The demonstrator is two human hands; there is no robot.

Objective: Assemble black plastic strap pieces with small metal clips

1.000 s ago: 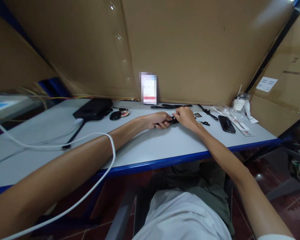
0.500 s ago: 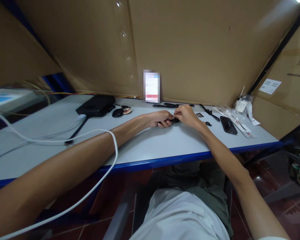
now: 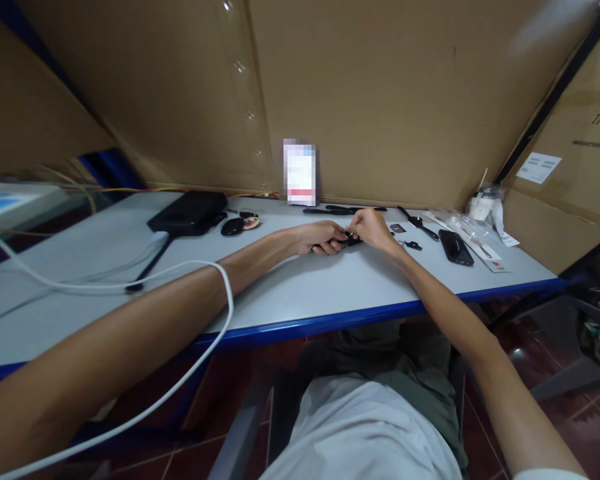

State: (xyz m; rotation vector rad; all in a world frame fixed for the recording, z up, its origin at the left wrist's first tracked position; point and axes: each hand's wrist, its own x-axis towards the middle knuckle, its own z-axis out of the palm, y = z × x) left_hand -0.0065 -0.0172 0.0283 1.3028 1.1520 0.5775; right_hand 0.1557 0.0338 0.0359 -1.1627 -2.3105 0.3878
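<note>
My left hand (image 3: 319,238) and my right hand (image 3: 373,230) meet near the middle of the grey table (image 3: 300,293), both closed on a small black object (image 3: 351,240) held between them just above the tabletop. The fingers hide most of it, so I cannot make out what it is. Loose black strap pieces (image 3: 340,211) lie just behind my hands. A black watch with a strap (image 3: 420,227) and a small black part (image 3: 412,245) lie to the right of my right hand.
A black phone (image 3: 455,247) and clear plastic bags (image 3: 473,230) sit at the right. A black flat box (image 3: 187,213), a black key fob (image 3: 231,227) and cables (image 3: 145,267) lie at the left. Cardboard sheets (image 3: 380,100) wall the back. A white cable (image 3: 200,360) crosses my left forearm.
Both hands stay together on the small black object, with only slight finger movement. The view shifted a little.
</note>
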